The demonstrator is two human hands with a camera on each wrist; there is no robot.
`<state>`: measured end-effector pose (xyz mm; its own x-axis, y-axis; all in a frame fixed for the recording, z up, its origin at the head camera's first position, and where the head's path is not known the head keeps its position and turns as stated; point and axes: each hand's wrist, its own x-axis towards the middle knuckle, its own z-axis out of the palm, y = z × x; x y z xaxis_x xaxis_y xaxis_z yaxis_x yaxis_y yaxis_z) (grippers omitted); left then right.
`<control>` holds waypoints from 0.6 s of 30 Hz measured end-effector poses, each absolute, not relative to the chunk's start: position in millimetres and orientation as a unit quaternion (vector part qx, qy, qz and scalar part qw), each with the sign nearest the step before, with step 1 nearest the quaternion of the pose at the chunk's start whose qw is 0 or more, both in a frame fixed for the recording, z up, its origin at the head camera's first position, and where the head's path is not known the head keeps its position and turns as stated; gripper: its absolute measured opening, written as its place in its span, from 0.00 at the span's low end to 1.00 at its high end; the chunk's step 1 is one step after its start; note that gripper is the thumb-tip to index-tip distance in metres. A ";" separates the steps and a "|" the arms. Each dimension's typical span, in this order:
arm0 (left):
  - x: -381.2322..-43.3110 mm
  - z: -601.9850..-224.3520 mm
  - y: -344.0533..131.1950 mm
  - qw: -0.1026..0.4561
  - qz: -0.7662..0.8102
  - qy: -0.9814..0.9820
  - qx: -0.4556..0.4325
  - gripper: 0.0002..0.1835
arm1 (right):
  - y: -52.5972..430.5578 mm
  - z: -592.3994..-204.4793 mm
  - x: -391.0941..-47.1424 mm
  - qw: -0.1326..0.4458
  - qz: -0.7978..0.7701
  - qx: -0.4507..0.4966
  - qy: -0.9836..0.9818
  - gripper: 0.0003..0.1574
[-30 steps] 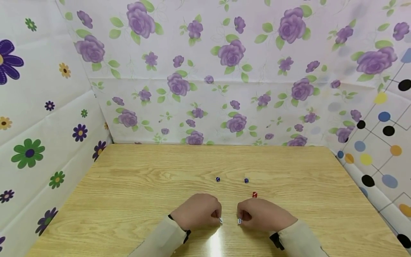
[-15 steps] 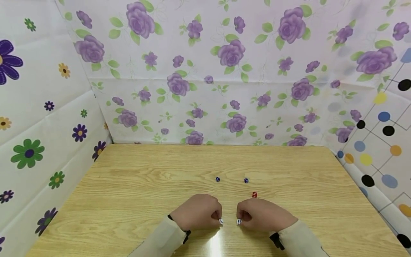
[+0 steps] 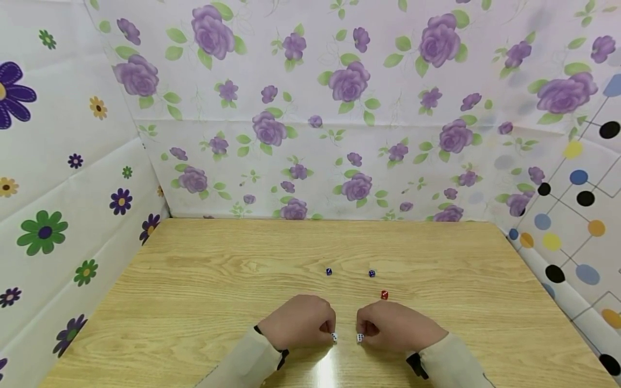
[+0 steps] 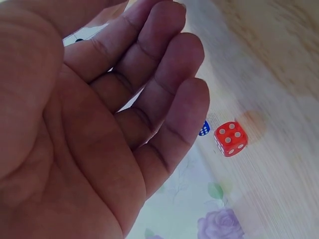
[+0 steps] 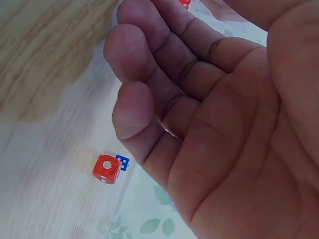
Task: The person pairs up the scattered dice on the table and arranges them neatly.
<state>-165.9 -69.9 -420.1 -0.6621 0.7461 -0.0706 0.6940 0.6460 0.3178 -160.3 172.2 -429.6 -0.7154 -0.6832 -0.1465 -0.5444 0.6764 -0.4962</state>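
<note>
My left hand [image 3: 304, 322] pinches a white die [image 3: 334, 337] with black pips at its thumb and fingertips, low over the wooden table. Opposite it, my right hand [image 3: 397, 326] holds another white die [image 3: 360, 338] the same way, a narrow gap between the two. Both white dice are out of sight in the wrist views, where the other fingers are loosely bent. A red die [image 3: 385, 295] lies just beyond the right hand. Past the left fingers, the left wrist view has a red die [image 4: 231, 139] and part of a blue die [image 4: 204, 128].
Farther back on the table [image 3: 218, 269] lie two dark blue dice, one on the left [image 3: 329, 271] and one on the right [image 3: 372, 273]. Flowered cloth [image 3: 310, 161] walls the back, with patterned cloth along both sides.
Both white dice have shifted slightly toward the person, and the gap between them is a little narrower. The hands barely moved; the blue and red dice stay put.
</note>
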 end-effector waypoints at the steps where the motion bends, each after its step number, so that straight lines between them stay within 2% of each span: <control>1: -166.0 -420.4 -69.6 0.098 0.133 0.901 0.400 0.09 | 172.0 -429.7 -160.3 0.161 -0.215 -0.342 0.900 0.12; 18: -165.7 -419.7 -70.3 0.099 0.147 0.903 0.391 0.06 | 173.1 -427.3 -160.5 0.176 -0.229 -0.329 0.899 0.09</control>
<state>-165.7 -70.3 -419.7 -0.6751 0.7349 -0.0644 0.6768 0.6518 0.3421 -160.5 173.1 -427.3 -0.7215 -0.6722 -0.1661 -0.5112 0.6789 -0.5271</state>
